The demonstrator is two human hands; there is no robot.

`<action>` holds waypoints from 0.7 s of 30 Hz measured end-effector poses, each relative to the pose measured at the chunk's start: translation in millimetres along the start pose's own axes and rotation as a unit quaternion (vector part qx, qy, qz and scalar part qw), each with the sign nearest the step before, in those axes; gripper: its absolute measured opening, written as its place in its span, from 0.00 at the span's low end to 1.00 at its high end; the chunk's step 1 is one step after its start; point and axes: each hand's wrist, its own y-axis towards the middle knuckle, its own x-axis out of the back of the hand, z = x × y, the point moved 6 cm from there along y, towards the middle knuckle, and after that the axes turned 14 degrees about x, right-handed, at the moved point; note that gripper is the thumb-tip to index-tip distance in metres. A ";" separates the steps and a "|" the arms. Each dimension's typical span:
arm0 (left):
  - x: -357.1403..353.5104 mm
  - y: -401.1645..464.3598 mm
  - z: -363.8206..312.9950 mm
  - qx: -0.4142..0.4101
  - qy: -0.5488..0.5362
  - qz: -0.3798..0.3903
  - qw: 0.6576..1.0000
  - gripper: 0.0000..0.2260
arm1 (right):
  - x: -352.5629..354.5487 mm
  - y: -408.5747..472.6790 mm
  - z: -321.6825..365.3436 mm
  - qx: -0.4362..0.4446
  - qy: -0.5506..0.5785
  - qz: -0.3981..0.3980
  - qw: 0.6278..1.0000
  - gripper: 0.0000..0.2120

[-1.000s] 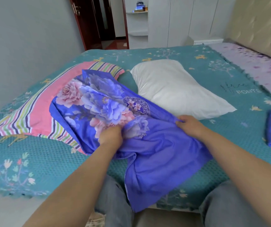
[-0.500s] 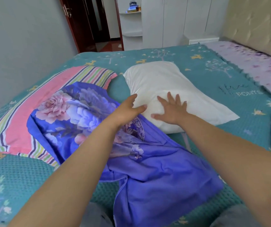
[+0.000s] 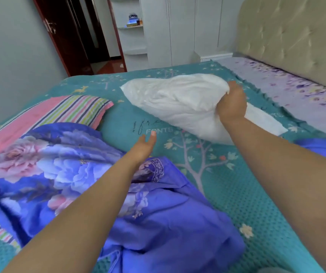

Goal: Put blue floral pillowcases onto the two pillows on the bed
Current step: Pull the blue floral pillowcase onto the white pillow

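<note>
The person's right hand (image 3: 230, 105) is clamped on the near end of the white pillow (image 3: 177, 103), fingers sunk into a bunched fistful of its cover. That pillow sits at about one o'clock from where they stand, partly raised off the teal bedspread (image 3: 227, 184), its far corner sagging toward eleven o'clock. The way it creases and droops around the fist suggests it is light and very soft, with loose filling that shifts; one hand seems enough to carry it. A corner or short edge looks the best place to take it, since the middle would only fold.

The left hand (image 3: 144, 147) hovers empty, fingers spread wide, just above the bedspread at twelve o'clock, beyond the blue floral pillowcase (image 3: 83, 174). That case lies crumpled at six to nine o'clock, thin and limp, probably a bit slick; I would take it by the open hem so the mouth spreads. Its far side is draped over the striped pillow (image 3: 63, 117) at ten o'clock. A second blue cloth (image 3: 323, 146) shows at three o'clock, perhaps the other case.
</note>
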 end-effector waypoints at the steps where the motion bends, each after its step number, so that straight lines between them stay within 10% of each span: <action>1: -0.3 -4.3 -3.4 0.020 -0.105 0.014 0.994 0.43 | 14.7 5.7 2.1 0.029 0.006 0.016 0.999 0.11; 4: -4.3 -15.6 -14.8 0.061 -0.371 0.062 0.924 0.39 | 55.6 1.8 8.4 0.077 -0.054 0.224 0.970 0.08; 7: -8.9 -21.4 -15.2 0.071 -0.375 0.067 0.922 0.42 | 89.0 -47.8 6.2 0.043 -0.176 0.583 0.792 0.08; 9: -19.6 -26.0 -10.7 0.082 -0.286 0.052 0.953 0.44 | 102.6 -80.5 1.5 -0.036 -0.165 0.686 0.708 0.10; 15: -76.4 -35.5 -1.2 0.067 -0.065 0.113 0.989 0.33 | 58.7 -57.2 -4.1 0.016 -0.165 0.448 0.878 0.32; 21: -71.5 -9.4 3.2 0.100 -0.202 0.109 0.968 0.40 | -34.7 -68.9 -26.3 -0.113 -0.198 0.471 0.852 0.66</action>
